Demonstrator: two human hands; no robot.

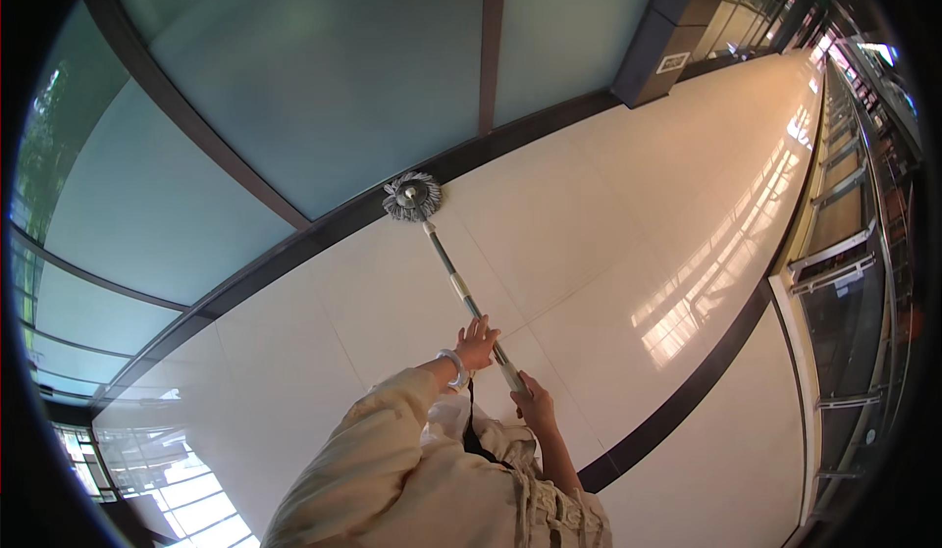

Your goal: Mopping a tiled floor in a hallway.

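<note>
A round string mop head with grey strands rests where the pale tiled floor meets the dark skirting along the glass wall. Its long telescopic handle slants down towards me. My right hand is closed around the grip near the handle's lower end. Farther up the handle is my left hand, its fingers spread over the shaft; whether the palm presses on it is hidden. A pale bangle circles my left wrist.
Frosted glass panels in brown frames rise ahead and to the left. A dark pillar juts out at the upper right. A dark floor band curves past a glass railing with metal fittings on the right.
</note>
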